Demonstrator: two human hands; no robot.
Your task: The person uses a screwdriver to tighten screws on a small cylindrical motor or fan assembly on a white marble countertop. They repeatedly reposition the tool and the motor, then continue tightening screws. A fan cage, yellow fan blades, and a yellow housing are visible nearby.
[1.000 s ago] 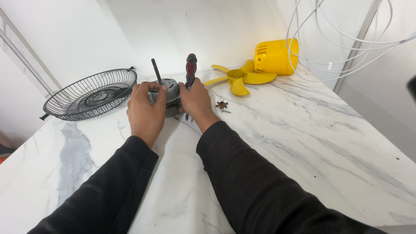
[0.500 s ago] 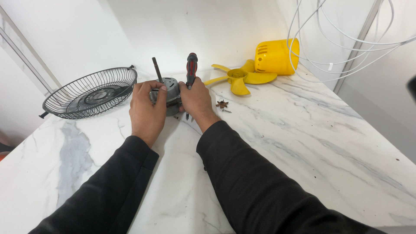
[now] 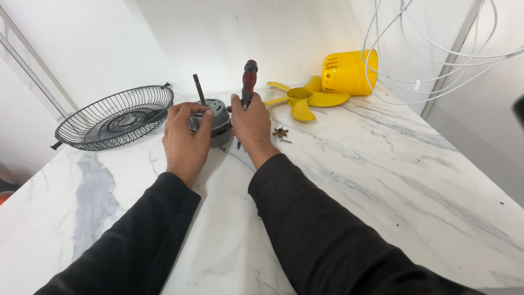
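My left hand [image 3: 185, 139] grips the grey metal fan motor [image 3: 215, 117]; my right hand [image 3: 252, 127] grips the red-black screwdriver [image 3: 248, 82], near the white marble table's [image 3: 355, 180] far edge.

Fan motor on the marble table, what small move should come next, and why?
Probably turn the screwdriver while the left hand steadies the fan motor. The right hand holds the tool upright beside the housing, its tip down at the motor's edge, though the screw itself is hidden.

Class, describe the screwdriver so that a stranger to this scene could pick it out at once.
Start at the white marble table. Near its back edge the right hand holds the screwdriver upright beside the grey motor. Only it has a red-and-black handle.
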